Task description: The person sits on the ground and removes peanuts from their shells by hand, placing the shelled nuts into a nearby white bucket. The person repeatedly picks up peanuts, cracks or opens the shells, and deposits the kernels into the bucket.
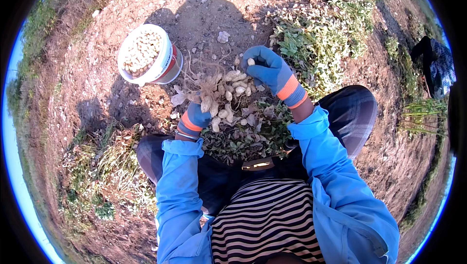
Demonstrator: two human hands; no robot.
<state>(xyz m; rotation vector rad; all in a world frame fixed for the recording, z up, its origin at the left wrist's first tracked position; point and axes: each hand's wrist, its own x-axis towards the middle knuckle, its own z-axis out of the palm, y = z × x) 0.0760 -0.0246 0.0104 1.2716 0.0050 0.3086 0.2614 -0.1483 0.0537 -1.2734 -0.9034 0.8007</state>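
My left hand (199, 116), in a blue and orange work glove, grips a cluster of peanut plants by the roots. Many pale pods in shells (219, 96) hang from that bunch, with thin dry roots (208, 76) spreading above them. To the right of the bunch, my gloved right hand (265, 67) pinches a single peanut pod (251, 61) between thumb and fingertips. Green and withered peanut leaves (248, 136) lie below the bunch, between my crossed legs. The stems inside the left fist are hidden.
A white plastic bucket (171, 65) filled with peanut pods (142, 54) stands on the soil at front left. Heaps of peanut plants lie at right (321, 41) and lower left (113, 176). Dark patterned cloth (436, 67) rests at the far right. A stone (223, 37) lies ahead.
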